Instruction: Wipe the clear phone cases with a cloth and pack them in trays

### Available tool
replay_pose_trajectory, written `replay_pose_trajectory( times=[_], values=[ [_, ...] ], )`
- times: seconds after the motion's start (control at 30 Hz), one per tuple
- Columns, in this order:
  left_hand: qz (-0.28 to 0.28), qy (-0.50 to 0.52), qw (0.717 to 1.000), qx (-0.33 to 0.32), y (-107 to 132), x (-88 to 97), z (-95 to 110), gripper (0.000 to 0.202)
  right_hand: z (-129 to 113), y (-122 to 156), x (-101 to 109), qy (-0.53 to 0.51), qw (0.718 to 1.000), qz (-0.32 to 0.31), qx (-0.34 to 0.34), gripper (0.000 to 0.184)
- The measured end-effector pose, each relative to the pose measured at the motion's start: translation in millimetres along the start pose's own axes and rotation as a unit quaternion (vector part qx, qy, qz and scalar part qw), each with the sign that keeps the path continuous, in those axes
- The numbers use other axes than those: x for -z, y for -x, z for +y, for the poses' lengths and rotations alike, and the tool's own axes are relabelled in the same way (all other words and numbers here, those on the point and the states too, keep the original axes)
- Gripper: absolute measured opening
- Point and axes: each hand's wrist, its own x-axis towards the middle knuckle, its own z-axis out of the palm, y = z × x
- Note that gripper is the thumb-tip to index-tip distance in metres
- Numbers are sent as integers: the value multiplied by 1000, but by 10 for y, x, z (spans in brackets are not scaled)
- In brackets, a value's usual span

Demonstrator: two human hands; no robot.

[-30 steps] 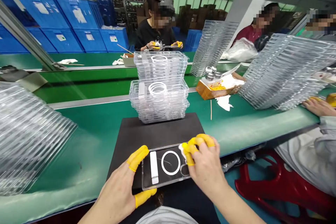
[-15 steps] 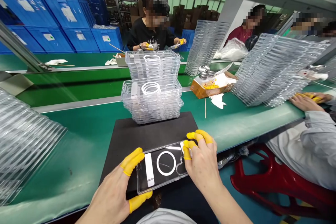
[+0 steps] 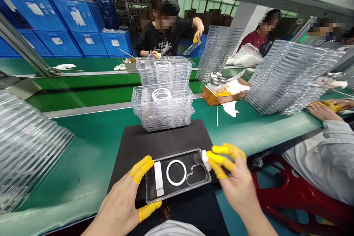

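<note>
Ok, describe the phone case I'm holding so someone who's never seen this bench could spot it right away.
Find the long green bench, then the black mat at its near edge. The clear phone case sits at the mat's front, held by the left hand, while the right hand pinches a white wipe at its right end. Unlike the stacked cases behind, it is alone.

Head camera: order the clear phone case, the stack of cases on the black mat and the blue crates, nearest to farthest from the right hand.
1. Clear phone case, just left of the right hand, which pinches a white wipe at its corner.
2. Stack of cases, ahead on the black mat.
3. Blue crates, far back left.
</note>
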Motion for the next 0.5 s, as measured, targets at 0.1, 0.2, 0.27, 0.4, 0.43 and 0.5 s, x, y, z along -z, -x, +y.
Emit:
replay_pose_trajectory(
  times=[0.1, 0.2, 0.27, 0.4, 0.43, 0.5],
  values=[
    [7, 1, 1000, -2, -14, 14, 20, 75, -215, -43, -196, 12, 996, -62, 68, 26],
    [9, -3, 1000, -11, -35, 54, 62, 81, -318, -72, -248, -35, 989, -90, 115, 31],
    [-3, -6, 1000, -9, -48, 85, 91, 87, -325, -121, -253, -31, 986, -88, 137, 30],
    [-24, -6, 1000, -1, -57, 111, 120, 95, -484, -215, -402, -3, 981, -89, 173, 24],
    [-25, -5, 1000, -1, -56, 108, 122, 96, -554, -217, -453, -22, 975, -101, 196, 25],
    [-25, -5, 1000, -2, -53, 98, 123, 96, -642, -197, -511, -67, 961, -126, 236, 28]
  ],
)
